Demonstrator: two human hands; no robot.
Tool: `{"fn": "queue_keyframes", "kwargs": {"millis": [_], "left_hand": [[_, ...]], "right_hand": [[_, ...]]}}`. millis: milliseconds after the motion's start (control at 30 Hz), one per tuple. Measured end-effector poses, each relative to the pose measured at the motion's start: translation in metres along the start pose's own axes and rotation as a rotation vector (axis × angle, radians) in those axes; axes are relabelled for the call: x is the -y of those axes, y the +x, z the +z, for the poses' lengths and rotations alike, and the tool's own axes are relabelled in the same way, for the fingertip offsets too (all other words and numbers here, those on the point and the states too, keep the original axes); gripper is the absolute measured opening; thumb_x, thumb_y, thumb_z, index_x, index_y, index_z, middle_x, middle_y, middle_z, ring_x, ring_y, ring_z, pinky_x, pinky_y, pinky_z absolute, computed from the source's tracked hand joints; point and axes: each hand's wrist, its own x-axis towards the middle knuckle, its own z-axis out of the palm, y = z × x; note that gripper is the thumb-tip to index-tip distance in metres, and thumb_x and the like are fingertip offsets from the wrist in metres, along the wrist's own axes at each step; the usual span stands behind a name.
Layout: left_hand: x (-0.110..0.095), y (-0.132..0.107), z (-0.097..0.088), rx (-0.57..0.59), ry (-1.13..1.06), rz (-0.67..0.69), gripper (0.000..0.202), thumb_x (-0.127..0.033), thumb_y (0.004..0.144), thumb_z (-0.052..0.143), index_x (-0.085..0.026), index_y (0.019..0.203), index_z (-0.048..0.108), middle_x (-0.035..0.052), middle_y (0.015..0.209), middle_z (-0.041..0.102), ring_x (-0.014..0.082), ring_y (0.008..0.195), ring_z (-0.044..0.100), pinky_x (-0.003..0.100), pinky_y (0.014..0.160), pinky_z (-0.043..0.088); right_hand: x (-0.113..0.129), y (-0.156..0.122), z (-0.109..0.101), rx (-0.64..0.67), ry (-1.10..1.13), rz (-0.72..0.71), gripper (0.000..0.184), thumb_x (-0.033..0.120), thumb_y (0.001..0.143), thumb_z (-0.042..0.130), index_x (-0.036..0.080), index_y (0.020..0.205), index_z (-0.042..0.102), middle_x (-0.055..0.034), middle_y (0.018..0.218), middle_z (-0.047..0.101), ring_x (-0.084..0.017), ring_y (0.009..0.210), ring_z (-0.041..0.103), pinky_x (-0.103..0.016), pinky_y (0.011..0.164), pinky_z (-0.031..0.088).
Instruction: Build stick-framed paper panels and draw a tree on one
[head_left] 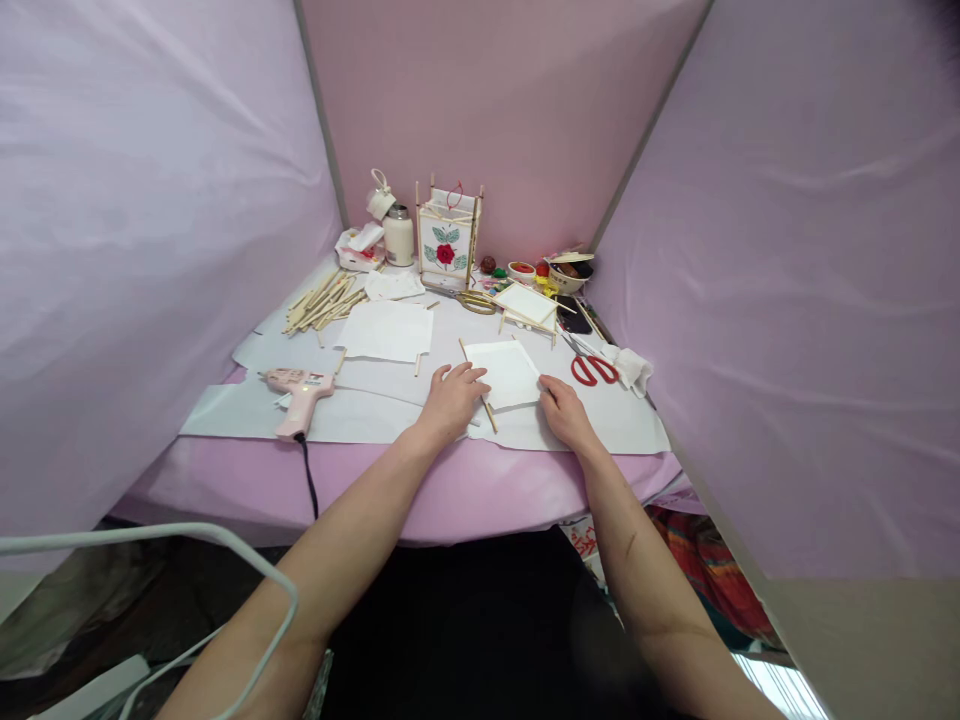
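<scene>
In the head view, a person's left hand [454,402] rests, fingers loosely spread, on the left edge of a stick-framed white panel [504,373] near the front of a cloth-covered table [360,485], while the right hand [564,410] pinches its right edge. A pink glue gun [301,400] lies at left, red-handled scissors [592,370] at right; a rose-decorated box [446,245] stands behind.

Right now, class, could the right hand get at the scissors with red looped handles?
Likely yes: the right hand, touching the square white panel, is near the scissors, with nothing visible standing between them.
</scene>
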Motion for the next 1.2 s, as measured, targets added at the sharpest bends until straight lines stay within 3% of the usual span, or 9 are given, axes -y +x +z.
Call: {"fn": "queue_keyframes", "kwargs": {"millis": [133,400,500,667,800,867,933,1067,1200], "left_hand": [[0.0,-0.002,-0.002,-0.007,-0.03,0.022,0.043,-0.003,0.084,0.046,-0.029,0.099,0.077,0.0016,0.139,0.063,0.0239,0.138,0.046,0.048,0.113,0.029],[0.001,-0.002,-0.002,0.039,-0.052,0.048,0.046,-0.001,0.083,0.045,-0.028,0.103,0.076,0.0022,0.141,0.062,0.0247,0.139,0.046,0.047,0.11,0.033],[0.0,-0.001,-0.01,-0.064,-0.078,0.012,0.05,-0.002,0.084,0.043,-0.027,0.115,0.073,0.0037,0.14,0.062,0.0228,0.136,0.049,0.044,0.11,0.036],[0.009,-0.034,-0.049,-0.327,-0.057,-0.282,0.042,-0.011,0.09,0.044,-0.022,0.123,0.067,0.0092,0.138,0.06,0.0244,0.131,0.052,0.043,0.112,0.037],[0.036,-0.096,-0.082,-0.451,0.123,-0.761,0.038,-0.032,0.092,0.053,-0.019,0.127,0.062,0.0168,0.139,0.054,0.0358,0.133,0.047,0.053,0.109,0.039],[0.053,-0.122,-0.091,-0.455,0.21,-0.979,0.051,-0.041,0.089,0.058,-0.014,0.132,0.056,0.022,0.139,0.052,0.0419,0.131,0.046,0.056,0.104,0.042],[0.069,-0.138,-0.095,-0.36,0.23,-1.048,0.06,-0.046,0.087,0.059,-0.006,0.132,0.053,0.0264,0.132,0.055,0.043,0.128,0.049,0.053,0.102,0.044],[0.083,-0.139,-0.092,-0.039,0.085,-1.115,0.054,-0.048,0.092,0.047,-0.009,0.128,0.053,0.0228,0.112,0.068,0.0411,0.106,0.065,0.049,0.087,0.051],[0.074,-0.133,-0.094,-0.053,0.087,-1.143,0.05,-0.049,0.094,0.039,-0.011,0.123,0.054,0.024,0.111,0.07,0.0422,0.104,0.066,0.048,0.082,0.051]], "right_hand": [[0.001,0.0,0.0,0.004,0.003,0.001,0.046,0.027,0.088,0.042,0.017,0.126,0.067,-0.0137,0.136,0.065,-0.029,0.128,0.056,-0.05,0.112,0.041],[0.002,0.0,-0.001,0.017,0.004,0.011,0.048,0.027,0.088,0.041,0.013,0.127,0.066,-0.0151,0.137,0.063,-0.028,0.129,0.055,-0.048,0.113,0.04],[0.003,0.0,-0.001,0.019,0.002,0.013,0.048,0.027,0.088,0.041,0.014,0.127,0.066,-0.0152,0.137,0.064,-0.028,0.129,0.055,-0.047,0.114,0.039],[0.002,-0.001,-0.001,0.011,0.02,0.014,0.048,0.028,0.088,0.041,0.013,0.128,0.064,-0.0158,0.136,0.063,-0.029,0.129,0.055,-0.048,0.113,0.039],[0.001,-0.003,-0.001,-0.003,0.055,0.016,0.049,0.031,0.088,0.044,0.012,0.128,0.064,-0.0172,0.137,0.062,-0.031,0.129,0.054,-0.05,0.114,0.037],[0.001,-0.004,-0.001,-0.008,0.078,0.015,0.048,0.031,0.087,0.045,0.013,0.127,0.065,-0.0174,0.137,0.062,-0.032,0.129,0.053,-0.051,0.114,0.036],[0.002,-0.004,-0.001,-0.018,0.099,0.016,0.046,0.032,0.087,0.046,0.014,0.125,0.065,-0.0174,0.136,0.062,-0.032,0.129,0.053,-0.053,0.114,0.036],[0.003,-0.004,-0.003,-0.056,0.134,0.03,0.041,0.032,0.086,0.049,0.018,0.121,0.067,-0.0155,0.134,0.063,-0.03,0.127,0.053,-0.052,0.11,0.04],[0.007,-0.015,-0.012,-0.224,0.272,0.03,0.036,0.032,0.088,0.051,0.018,0.118,0.065,-0.015,0.132,0.061,-0.027,0.126,0.054,-0.045,0.1,0.049]]}}
